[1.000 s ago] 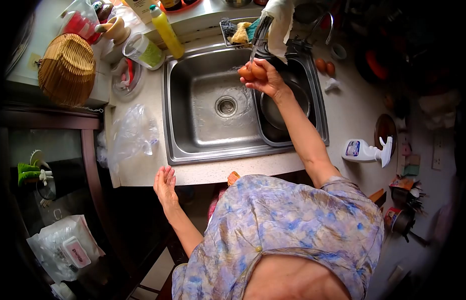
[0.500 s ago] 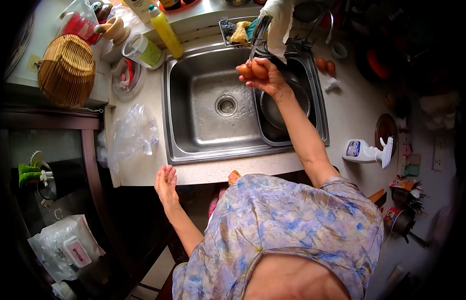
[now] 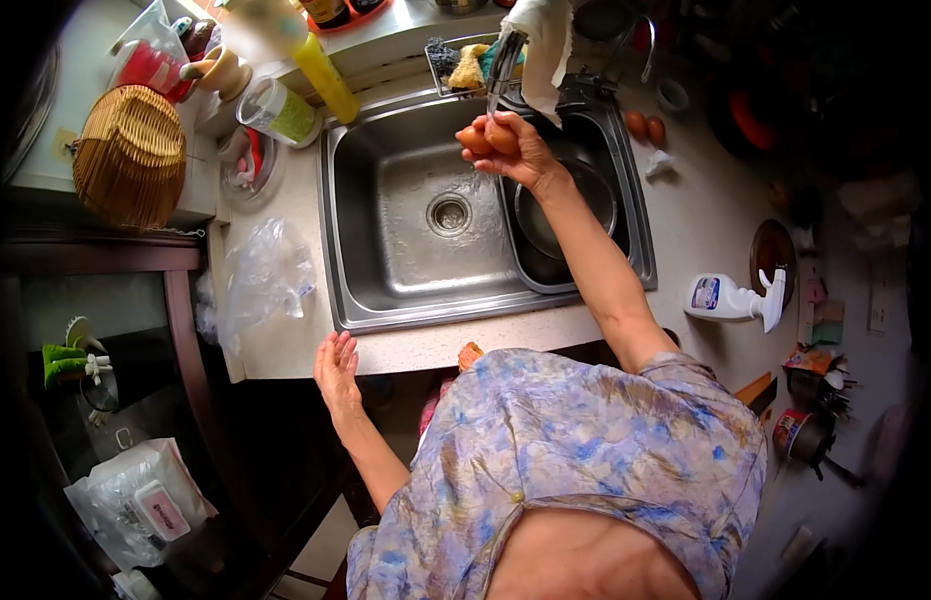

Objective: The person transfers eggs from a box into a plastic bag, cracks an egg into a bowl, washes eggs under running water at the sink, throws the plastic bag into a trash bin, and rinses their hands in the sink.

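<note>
Brown eggs (image 3: 502,138), at least two, rest in my right hand (image 3: 532,160), whose fingers curl around them. That hand is just under the tap (image 3: 504,65), and a thin stream of water falls onto the eggs. Below it are the steel sink (image 3: 411,160) and, in the smaller right basin, a round metal pot (image 3: 539,220), partly covered by my forearm. My left hand (image 3: 338,372) holds nothing; it is raised near the counter's front edge with its fingers stretched out.
More brown eggs (image 3: 646,127) lie right of the sink, above a crumpled white scrap (image 3: 659,163). A spray bottle (image 3: 724,298) lies on the right counter. To the left are a clear plastic bag (image 3: 266,275), a tub (image 3: 279,110) and a wicker basket (image 3: 131,155). Sponges (image 3: 471,66) sit behind the sink.
The view has shifted slightly. My right hand stays under the water with the eggs, and my left hand stays stretched out near the counter edge.
</note>
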`<state>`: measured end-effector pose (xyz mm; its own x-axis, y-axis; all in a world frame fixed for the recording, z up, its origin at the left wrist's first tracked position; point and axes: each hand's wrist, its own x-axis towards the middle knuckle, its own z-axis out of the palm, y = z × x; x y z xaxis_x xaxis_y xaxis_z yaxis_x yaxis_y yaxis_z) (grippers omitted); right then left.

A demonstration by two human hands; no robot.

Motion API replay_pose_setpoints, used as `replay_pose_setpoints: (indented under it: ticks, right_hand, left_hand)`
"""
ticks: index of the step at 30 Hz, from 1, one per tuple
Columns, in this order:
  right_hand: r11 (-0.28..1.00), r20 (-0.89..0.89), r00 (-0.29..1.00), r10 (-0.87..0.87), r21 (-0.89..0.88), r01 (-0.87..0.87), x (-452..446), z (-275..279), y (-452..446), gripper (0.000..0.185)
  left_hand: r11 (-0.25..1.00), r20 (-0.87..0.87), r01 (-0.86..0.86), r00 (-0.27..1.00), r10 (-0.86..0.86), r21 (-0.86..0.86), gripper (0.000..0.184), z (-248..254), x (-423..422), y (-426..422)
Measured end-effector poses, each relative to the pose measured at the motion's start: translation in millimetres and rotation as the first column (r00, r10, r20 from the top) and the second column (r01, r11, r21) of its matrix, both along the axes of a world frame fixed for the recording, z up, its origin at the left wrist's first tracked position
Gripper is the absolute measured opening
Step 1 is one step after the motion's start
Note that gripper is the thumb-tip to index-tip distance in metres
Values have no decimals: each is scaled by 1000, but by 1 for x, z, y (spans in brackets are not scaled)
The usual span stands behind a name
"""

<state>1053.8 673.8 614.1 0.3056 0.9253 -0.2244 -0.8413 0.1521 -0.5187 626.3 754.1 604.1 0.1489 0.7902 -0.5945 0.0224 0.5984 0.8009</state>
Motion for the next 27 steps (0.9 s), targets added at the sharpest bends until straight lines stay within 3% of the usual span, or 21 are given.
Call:
replay_pose_setpoints:
  ticks: [5,9,11,13,14,19,21,22,27]
  right_hand:
    - [998,63,997,-40,-35,43,0,7,-3,35]
    - [959,141,972,-189,-185,214,10,-6,-36,40]
    - [949,136,961,-240,-177,262,18,-17,-55,39]
    - [812,147,846,-512,-237,533,25,-23,-68,39]
    - [759,200,800,-566,-252,600,31,-25,-70,34]
    - [765,162,799,-579,-231,601,50,-16,-67,26]
    - [794,171,812,-558,-173,582,60,-15,-58,23]
    - [846,155,839,-522,-33,533,73,-27,-58,22]
    - [791,197,824,-531,-235,565,64,3,-74,21]
  left_hand:
    - [999,0,44,999,-44,-11,31,-1,12,4]
    - [998,-5,54,999,-54,-11,31,5,23,4]
    - [997,-17,68,998,-68,-21,31,2,25,4]
    - [996,-32,80,996,-81,-31,32,0,26,3]
    - [995,-37,88,995,-90,-35,33,-1,26,2]
    - [992,-46,116,992,-118,-38,34,0,30,1]
    - [994,-35,105,994,-106,-41,35,0,31,2]
    - [993,-36,109,993,-110,-42,35,1,31,2]
    - [992,-24,122,992,-123,-34,35,1,32,0]
